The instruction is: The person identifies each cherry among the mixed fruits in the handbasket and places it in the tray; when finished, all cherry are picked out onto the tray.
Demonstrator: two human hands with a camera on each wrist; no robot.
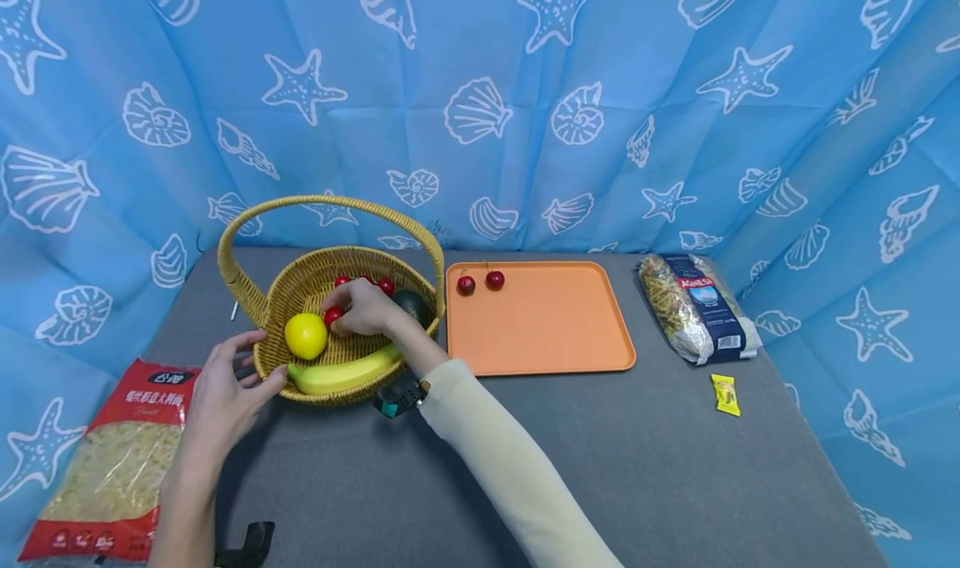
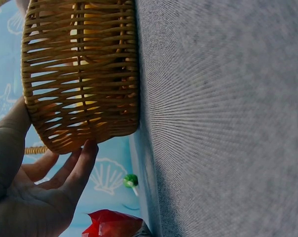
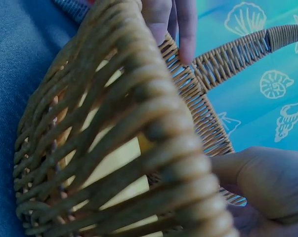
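A wicker basket (image 1: 429,243) with a tall arched handle stands at the left of the table. My left hand (image 1: 231,389) grips its left rim, thumb near the front and fingers round the side, as the left wrist view (image 2: 45,190) also shows. Reaching inside, my right hand (image 1: 363,308) pinches a red cherry (image 1: 332,316) between thumb and fingers. Beside that cherry sits a yellow apple-like fruit (image 1: 306,336). A banana (image 1: 341,375) lies along the front of the basket, and a dark avocado (image 1: 410,305) is at the right. More cherries (image 1: 386,286) are behind my right hand, which partly hides them.
An orange tray (image 1: 540,326) right of the basket holds two cherries (image 1: 494,280). Farther right lie a pasta bag (image 1: 701,310) and a small yellow packet (image 1: 725,395). A red pasta bag (image 1: 120,468) is at the left edge, and a green lollipop (image 2: 130,180) lies behind the basket.
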